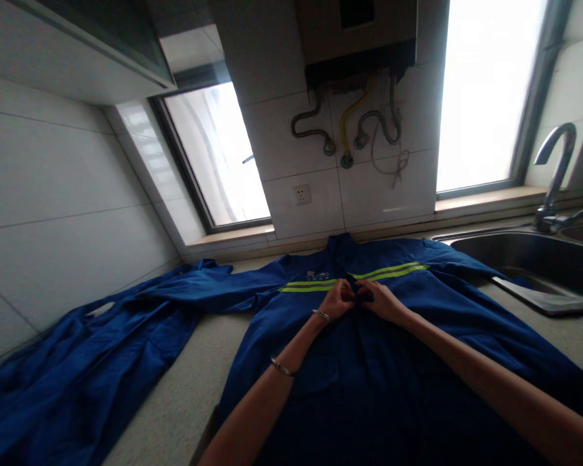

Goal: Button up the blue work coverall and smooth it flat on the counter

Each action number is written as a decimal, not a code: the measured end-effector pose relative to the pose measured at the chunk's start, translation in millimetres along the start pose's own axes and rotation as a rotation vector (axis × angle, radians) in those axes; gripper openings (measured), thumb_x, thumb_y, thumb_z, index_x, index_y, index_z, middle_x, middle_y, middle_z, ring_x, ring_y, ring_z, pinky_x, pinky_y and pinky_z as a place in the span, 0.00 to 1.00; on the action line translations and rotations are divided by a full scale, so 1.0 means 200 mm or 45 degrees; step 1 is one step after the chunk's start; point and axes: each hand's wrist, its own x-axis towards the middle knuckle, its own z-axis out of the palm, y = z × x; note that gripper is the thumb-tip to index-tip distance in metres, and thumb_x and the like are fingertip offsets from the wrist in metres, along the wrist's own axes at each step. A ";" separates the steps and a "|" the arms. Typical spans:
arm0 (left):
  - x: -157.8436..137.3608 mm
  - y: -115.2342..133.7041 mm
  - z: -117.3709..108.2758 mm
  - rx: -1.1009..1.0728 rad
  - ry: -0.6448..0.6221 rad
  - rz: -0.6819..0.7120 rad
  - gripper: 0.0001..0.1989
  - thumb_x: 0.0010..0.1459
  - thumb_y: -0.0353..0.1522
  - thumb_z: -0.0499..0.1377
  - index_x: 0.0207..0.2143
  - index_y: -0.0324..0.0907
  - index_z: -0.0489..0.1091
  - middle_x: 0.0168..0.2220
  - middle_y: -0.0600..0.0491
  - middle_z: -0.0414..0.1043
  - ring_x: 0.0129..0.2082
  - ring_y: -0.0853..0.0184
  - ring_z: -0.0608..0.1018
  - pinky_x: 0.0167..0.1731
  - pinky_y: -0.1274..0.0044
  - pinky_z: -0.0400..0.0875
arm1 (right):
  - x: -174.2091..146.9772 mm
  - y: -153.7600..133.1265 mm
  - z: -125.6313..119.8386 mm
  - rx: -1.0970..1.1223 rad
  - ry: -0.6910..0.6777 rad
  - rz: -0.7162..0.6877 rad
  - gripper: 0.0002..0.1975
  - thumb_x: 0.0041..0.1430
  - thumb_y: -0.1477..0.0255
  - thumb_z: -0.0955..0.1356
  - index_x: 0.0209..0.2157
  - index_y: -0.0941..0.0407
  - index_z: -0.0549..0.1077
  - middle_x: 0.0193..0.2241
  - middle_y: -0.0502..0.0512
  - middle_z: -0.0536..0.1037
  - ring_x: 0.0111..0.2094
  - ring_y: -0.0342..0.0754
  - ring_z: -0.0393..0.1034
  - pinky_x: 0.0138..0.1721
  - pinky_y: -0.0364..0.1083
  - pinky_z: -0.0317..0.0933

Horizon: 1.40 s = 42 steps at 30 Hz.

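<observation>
A dark blue work jacket (291,330) with yellow-green and grey chest stripes lies spread on the countertop, collar toward the wall. My left hand (339,299), bracelets on its wrist and forearm, pinches the jacket's front edge just below the chest stripe. Close beside it, my right hand (379,301) grips the opposite front edge with curled fingers. Both hands meet at the front opening. Whether a button or other fastener sits between the fingertips is too dark and small to tell. White lettering shows on the chest above my left hand.
Another blue garment (126,349) lies crumpled along the left wall. At the right is a steel sink (515,249) with a tall faucet (556,175); one jacket sleeve reaches its rim. A water heater (359,39) with hoses hangs on the tiled wall between two windows.
</observation>
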 end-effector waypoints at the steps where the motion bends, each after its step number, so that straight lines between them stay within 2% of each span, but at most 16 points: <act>1: 0.00 0.00 0.01 0.005 0.023 0.014 0.19 0.39 0.21 0.60 0.34 0.41 0.57 0.27 0.59 0.68 0.27 0.73 0.72 0.29 0.81 0.64 | 0.00 0.00 0.00 0.009 0.003 0.006 0.29 0.43 0.79 0.67 0.51 0.59 0.67 0.37 0.54 0.78 0.40 0.52 0.69 0.42 0.47 0.59; 7: -0.02 0.05 0.03 -0.025 0.091 0.105 0.19 0.39 0.20 0.57 0.34 0.41 0.56 0.25 0.60 0.68 0.25 0.73 0.72 0.28 0.81 0.65 | 0.00 0.00 0.00 0.064 0.011 -0.010 0.26 0.45 0.75 0.69 0.50 0.59 0.69 0.36 0.57 0.78 0.38 0.52 0.72 0.43 0.48 0.61; 13: -0.02 0.08 0.02 0.016 0.191 0.143 0.19 0.39 0.21 0.60 0.33 0.41 0.57 0.26 0.58 0.71 0.26 0.72 0.74 0.29 0.80 0.67 | 0.00 0.00 0.00 -0.007 0.060 -0.087 0.22 0.46 0.76 0.67 0.46 0.60 0.70 0.33 0.56 0.77 0.38 0.51 0.70 0.41 0.47 0.61; 20: -0.01 0.06 0.00 0.018 0.034 0.126 0.20 0.41 0.24 0.63 0.37 0.40 0.59 0.28 0.56 0.72 0.29 0.70 0.75 0.33 0.77 0.68 | -0.02 -0.01 0.00 -0.051 -0.078 -0.189 0.29 0.48 0.79 0.64 0.54 0.57 0.62 0.34 0.56 0.74 0.41 0.50 0.66 0.42 0.47 0.58; 25: -0.01 0.04 0.00 0.092 0.025 0.156 0.23 0.41 0.26 0.64 0.39 0.40 0.58 0.29 0.56 0.72 0.29 0.70 0.75 0.31 0.78 0.68 | -0.01 0.03 0.02 -0.031 -0.086 -0.220 0.30 0.49 0.80 0.64 0.56 0.56 0.57 0.34 0.55 0.73 0.40 0.49 0.65 0.43 0.47 0.57; 29: -0.01 0.04 0.00 0.163 0.038 0.173 0.20 0.42 0.25 0.63 0.38 0.40 0.59 0.29 0.56 0.72 0.28 0.71 0.75 0.31 0.78 0.68 | -0.01 0.04 0.04 -0.040 -0.080 -0.254 0.29 0.51 0.82 0.61 0.56 0.57 0.57 0.36 0.56 0.72 0.40 0.49 0.64 0.43 0.47 0.56; 34: 0.00 0.04 0.01 0.138 0.094 0.105 0.18 0.41 0.23 0.62 0.35 0.39 0.61 0.28 0.55 0.73 0.28 0.70 0.75 0.31 0.78 0.68 | -0.02 0.02 0.03 -0.002 -0.044 -0.208 0.26 0.49 0.82 0.62 0.51 0.57 0.58 0.33 0.54 0.71 0.39 0.49 0.64 0.42 0.46 0.56; 38: 0.02 0.00 0.01 0.029 0.165 -0.032 0.19 0.38 0.20 0.64 0.33 0.38 0.61 0.26 0.55 0.73 0.26 0.70 0.75 0.30 0.77 0.68 | -0.01 0.00 0.02 0.023 -0.007 -0.130 0.19 0.48 0.81 0.64 0.44 0.57 0.60 0.29 0.51 0.69 0.34 0.46 0.64 0.35 0.43 0.55; 42: 0.04 -0.02 0.01 -0.080 0.221 -0.172 0.20 0.35 0.17 0.64 0.31 0.37 0.61 0.24 0.55 0.73 0.24 0.69 0.75 0.31 0.74 0.69 | -0.01 0.00 0.03 0.042 0.016 -0.138 0.16 0.47 0.79 0.65 0.40 0.57 0.59 0.28 0.50 0.68 0.32 0.45 0.63 0.33 0.42 0.54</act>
